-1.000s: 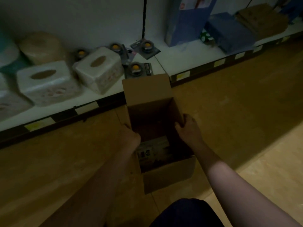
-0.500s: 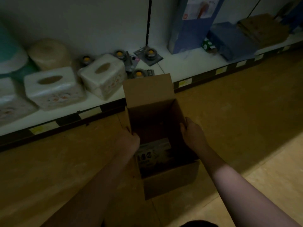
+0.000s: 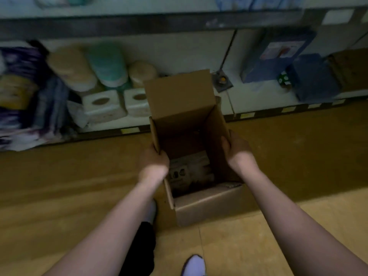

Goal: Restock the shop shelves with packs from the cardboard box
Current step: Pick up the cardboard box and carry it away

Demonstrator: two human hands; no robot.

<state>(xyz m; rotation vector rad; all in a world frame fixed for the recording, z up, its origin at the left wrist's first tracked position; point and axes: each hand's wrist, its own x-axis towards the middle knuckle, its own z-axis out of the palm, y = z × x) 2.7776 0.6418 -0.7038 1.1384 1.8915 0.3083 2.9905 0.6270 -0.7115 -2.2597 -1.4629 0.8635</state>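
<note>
An open cardboard box (image 3: 207,204) is held above the wooden floor in front of the bottom shelf (image 3: 258,100). My left hand (image 3: 152,160) grips its left wall near the rim. My right hand (image 3: 237,148) grips the right wall, thumb inside. A brown printed pack (image 3: 189,172) lies at the bottom of the box. The box's far flap stands up and hides part of the shelf behind it.
On the shelf sit white tissue boxes (image 3: 103,105), wrapped rolls (image 3: 105,64), purple packs (image 3: 23,92) at left, a small carded item (image 3: 222,81) and blue packs (image 3: 310,76) at right. A dark upper shelf edge (image 3: 139,24) runs overhead. My shoe (image 3: 193,264) shows below.
The box has come up off the floor in both hands. The view has pulled back and tilted up, so more of the shelf and the shelf above now show.
</note>
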